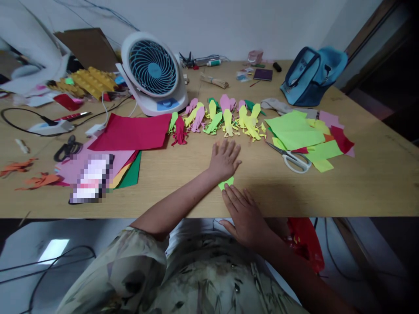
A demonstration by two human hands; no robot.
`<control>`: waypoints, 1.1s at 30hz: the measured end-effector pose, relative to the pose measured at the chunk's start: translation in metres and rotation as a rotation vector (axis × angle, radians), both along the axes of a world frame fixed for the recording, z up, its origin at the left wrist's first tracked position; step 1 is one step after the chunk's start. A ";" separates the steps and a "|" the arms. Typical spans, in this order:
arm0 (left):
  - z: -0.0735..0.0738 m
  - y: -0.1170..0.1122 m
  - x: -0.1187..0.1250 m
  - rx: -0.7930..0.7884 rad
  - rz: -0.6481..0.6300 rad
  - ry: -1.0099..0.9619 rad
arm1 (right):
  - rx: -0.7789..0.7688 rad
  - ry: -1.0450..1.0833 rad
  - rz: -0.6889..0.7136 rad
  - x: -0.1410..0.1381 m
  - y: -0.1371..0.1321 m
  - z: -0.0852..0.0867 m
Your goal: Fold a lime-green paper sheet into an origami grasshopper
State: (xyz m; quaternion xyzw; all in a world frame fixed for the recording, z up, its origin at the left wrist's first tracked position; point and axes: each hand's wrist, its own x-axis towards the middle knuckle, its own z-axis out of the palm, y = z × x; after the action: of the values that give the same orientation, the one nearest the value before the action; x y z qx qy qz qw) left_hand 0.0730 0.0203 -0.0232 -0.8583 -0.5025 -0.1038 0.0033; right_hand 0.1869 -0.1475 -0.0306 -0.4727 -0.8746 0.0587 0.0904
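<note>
My left hand [224, 158] lies flat on the wooden table [360, 183], fingers stretched out and pressing on a small green paper piece [226, 182]. My right hand [245, 213] rests flat just below it, fingertips touching the same green paper near the table's front edge. Only a corner of the paper shows between the two hands. Beyond the left hand runs a row of folded paper figures [222, 117] in pink, yellow, green and red.
White-handled scissors [291, 158] lie right of my hands beside green paper sheets [296, 131]. A red sheet [132, 131], a desk fan [152, 72], a blue bag [310, 74], black scissors [67, 148] and a phone [91, 178] sit around.
</note>
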 end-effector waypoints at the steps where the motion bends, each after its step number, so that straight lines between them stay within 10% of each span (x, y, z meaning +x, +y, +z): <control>1: -0.001 0.000 0.000 0.005 0.001 0.000 | -0.002 -0.001 0.002 0.000 0.000 0.000; 10: -0.006 0.000 -0.002 0.150 -0.093 -0.019 | 0.008 0.183 0.070 0.010 0.004 0.014; 21: -0.004 -0.001 0.005 0.346 -0.535 0.030 | 0.119 0.551 -0.475 0.049 0.070 0.037; 33: 0.007 0.021 -0.042 0.119 -0.062 -0.801 | -0.165 0.108 -0.533 -0.009 0.090 0.040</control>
State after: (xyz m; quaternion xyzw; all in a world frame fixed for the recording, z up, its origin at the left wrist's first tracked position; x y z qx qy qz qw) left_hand 0.0313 0.0418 -0.0160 -0.7631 -0.4312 -0.4587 -0.1463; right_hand 0.1774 -0.0571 0.0091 -0.6881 -0.7055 0.1291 0.1103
